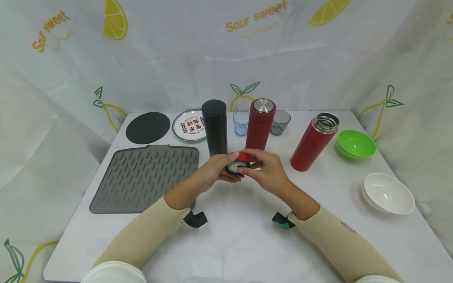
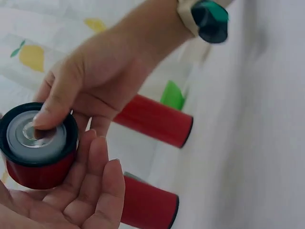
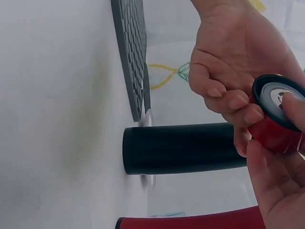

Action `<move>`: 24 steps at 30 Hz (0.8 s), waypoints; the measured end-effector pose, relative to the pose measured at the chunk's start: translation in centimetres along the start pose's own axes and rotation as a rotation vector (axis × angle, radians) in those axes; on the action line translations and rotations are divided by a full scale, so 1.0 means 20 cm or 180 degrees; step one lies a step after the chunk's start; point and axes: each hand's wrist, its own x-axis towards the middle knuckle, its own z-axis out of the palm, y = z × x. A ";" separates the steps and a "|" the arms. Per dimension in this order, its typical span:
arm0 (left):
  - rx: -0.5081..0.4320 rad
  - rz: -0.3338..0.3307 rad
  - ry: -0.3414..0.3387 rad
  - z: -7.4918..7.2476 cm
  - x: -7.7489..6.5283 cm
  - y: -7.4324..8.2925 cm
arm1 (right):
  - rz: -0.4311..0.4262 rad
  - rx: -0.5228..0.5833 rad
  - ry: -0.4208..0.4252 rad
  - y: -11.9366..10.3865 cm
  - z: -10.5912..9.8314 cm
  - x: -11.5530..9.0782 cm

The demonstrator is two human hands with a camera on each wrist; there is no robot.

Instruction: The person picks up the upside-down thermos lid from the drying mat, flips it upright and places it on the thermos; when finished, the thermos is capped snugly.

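Observation:
Both hands hold a red flask lid (image 1: 244, 157) above the table, its grey inner side facing up with a black rim around it. My left hand (image 1: 214, 169) grips it from the left, several fingers spread beneath it. From the other side my right hand (image 1: 267, 168) holds it, the thumb pressing on the centre of the grey plug (image 2: 35, 136). A red vacuum flask (image 1: 311, 147) without its lid stands to the right, steel mouth showing. Behind the hands stand a black flask (image 1: 215, 129) and a red flask (image 1: 259, 127) with a steel-topped lid.
At the left lie a grey ribbed mat (image 1: 145, 179) and a round black mat (image 1: 148, 128). A patterned plate (image 1: 187, 127) sits partly behind the black flask. Two glasses, a blue-tinted one (image 1: 241, 124) and a grey one (image 1: 281, 122), flank the red flask. Green (image 1: 356, 144) and white bowls (image 1: 388, 193) stand right.

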 end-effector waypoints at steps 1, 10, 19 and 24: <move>-0.0107 -0.0034 -0.0012 0.00 0.00 0.00 | -0.0045 -0.0008 0.0002 0.00 0.00 0.00; -0.0464 0.0045 0.0186 0.01 0.01 0.01 | -0.0343 -0.0189 -0.0012 -0.01 -0.02 0.02; -0.0654 0.0034 0.0410 0.02 0.02 0.02 | -0.0802 -0.0696 0.0032 0.01 -0.01 0.02; -0.0754 0.0004 0.0443 0.01 0.04 0.02 | -0.0896 -0.0808 0.0150 0.01 0.00 0.03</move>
